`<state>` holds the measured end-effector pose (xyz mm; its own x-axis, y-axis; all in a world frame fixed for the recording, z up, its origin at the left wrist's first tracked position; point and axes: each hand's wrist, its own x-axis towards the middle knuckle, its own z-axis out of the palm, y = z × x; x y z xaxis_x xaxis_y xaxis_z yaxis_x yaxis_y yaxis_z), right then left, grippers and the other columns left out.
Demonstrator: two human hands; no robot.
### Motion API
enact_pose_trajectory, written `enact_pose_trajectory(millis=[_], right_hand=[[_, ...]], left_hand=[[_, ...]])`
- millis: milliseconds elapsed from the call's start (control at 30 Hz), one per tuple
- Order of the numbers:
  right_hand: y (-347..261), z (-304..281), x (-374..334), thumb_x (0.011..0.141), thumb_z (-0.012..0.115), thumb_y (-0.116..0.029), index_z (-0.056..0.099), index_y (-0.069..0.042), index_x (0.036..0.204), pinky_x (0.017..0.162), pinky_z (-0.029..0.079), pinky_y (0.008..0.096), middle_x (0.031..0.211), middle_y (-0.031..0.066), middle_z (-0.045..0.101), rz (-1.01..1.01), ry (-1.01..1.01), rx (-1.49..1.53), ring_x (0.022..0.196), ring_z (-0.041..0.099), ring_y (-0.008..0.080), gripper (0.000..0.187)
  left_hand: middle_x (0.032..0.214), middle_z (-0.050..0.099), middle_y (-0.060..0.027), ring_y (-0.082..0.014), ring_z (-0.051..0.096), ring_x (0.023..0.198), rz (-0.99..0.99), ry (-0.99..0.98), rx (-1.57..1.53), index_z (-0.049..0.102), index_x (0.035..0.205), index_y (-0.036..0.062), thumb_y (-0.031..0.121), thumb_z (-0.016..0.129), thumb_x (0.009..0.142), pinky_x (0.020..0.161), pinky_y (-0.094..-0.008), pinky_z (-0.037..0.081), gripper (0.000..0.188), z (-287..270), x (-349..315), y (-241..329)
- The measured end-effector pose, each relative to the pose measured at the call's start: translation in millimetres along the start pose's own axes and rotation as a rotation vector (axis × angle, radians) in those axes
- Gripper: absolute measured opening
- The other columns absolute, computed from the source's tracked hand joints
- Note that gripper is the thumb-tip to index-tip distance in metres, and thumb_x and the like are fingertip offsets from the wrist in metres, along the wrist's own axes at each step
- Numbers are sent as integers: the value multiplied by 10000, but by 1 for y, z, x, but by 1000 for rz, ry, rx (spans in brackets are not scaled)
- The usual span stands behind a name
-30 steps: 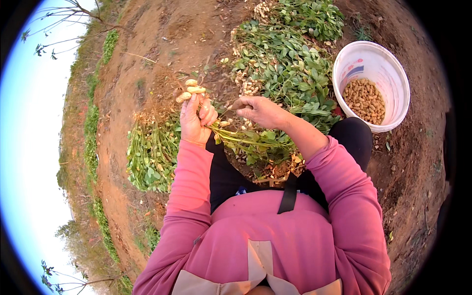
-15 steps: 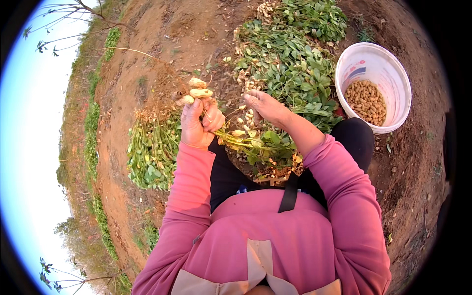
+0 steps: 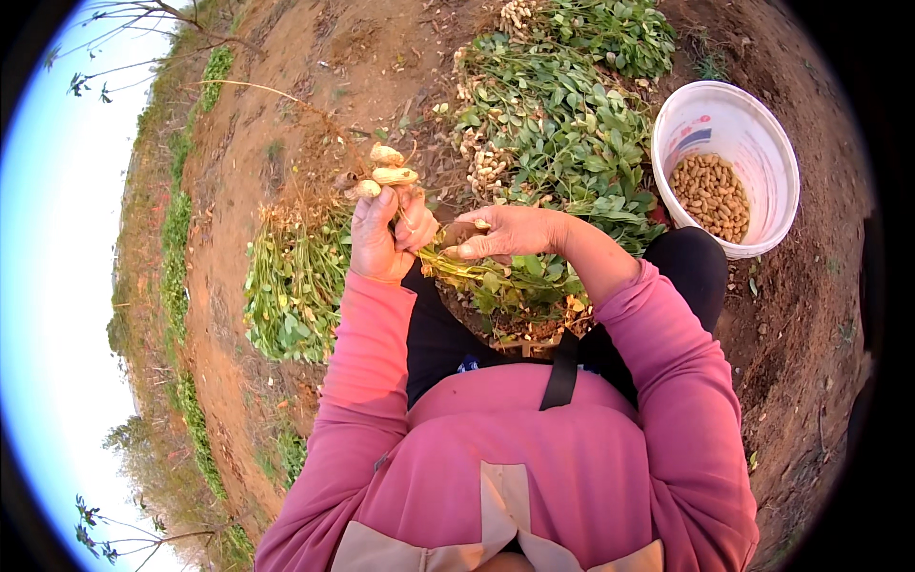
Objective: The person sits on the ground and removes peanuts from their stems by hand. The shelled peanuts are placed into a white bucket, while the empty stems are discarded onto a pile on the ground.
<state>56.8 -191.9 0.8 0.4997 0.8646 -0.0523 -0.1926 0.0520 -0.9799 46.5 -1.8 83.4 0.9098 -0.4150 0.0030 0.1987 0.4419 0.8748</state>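
Note:
My left hand is closed around a peanut plant near its root end. Several pale peanuts stick up above the thumb, with thin roots beside them. The plant's leafy stems run out to the right across my lap. Just right of the left hand, my right hand curls around peanuts hanging by the stems. One peanut shows between its fingers; the rest are hidden by the hand.
A white bucket, partly filled with picked peanuts, stands at the right by my knee. Uprooted peanut plants lie in a long pile ahead. Another bundle of plants lies on the soil at the left.
My right hand has come down and closer to the left hand, closing over the hanging peanuts that showed before. The left hand keeps its hold on the plant, almost unmoved.

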Motion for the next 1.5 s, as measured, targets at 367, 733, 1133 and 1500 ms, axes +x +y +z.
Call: enact_pose_trajectory(millis=[367, 733, 1133, 1500], right_hand=[[-4, -8, -4, 854, 629, -254, 556, -20, 926, 651, 477, 420, 790, 172, 625, -137, 509, -674, 755, 617, 350, 255], [-11, -6, -13, 847, 604, -223, 486, -48, 901, 645, 506, 424, 854, 119, 575, -284, 639, -1066, 762, 618, 330, 218], [14, -8, 4, 846, 612, -255, 506, -55, 875, 650, 509, 414, 824, 113, 608, -180, 654, -1164, 776, 636, 306, 229], [-36, -73, -115, 904, 544, -241, 615, -39, 961, 704, 479, 408, 823, 170, 641, -20, 1068, -897, 793, 616, 350, 222]], left_hand=[[606, 427, -2, -64, 305, 436, -101, 146, 150, 522, 964, 48, 226, 474, 986, 429, -220, 265, 186, -1, 10, -16], [684, 501, -38, -85, 388, 505, -326, 65, 322, 501, 1043, 68, 220, 460, 992, 466, -211, 335, 166, 3, 17, -18], [568, 384, 20, -63, 279, 404, -312, 232, 107, 496, 918, 109, 304, 469, 989, 443, -232, 265, 209, 5, 17, -33], [527, 333, 35, -67, 268, 379, -228, 428, 163, 467, 870, 126, 309, 495, 970, 389, -243, 230, 210, -63, 8, -20]])
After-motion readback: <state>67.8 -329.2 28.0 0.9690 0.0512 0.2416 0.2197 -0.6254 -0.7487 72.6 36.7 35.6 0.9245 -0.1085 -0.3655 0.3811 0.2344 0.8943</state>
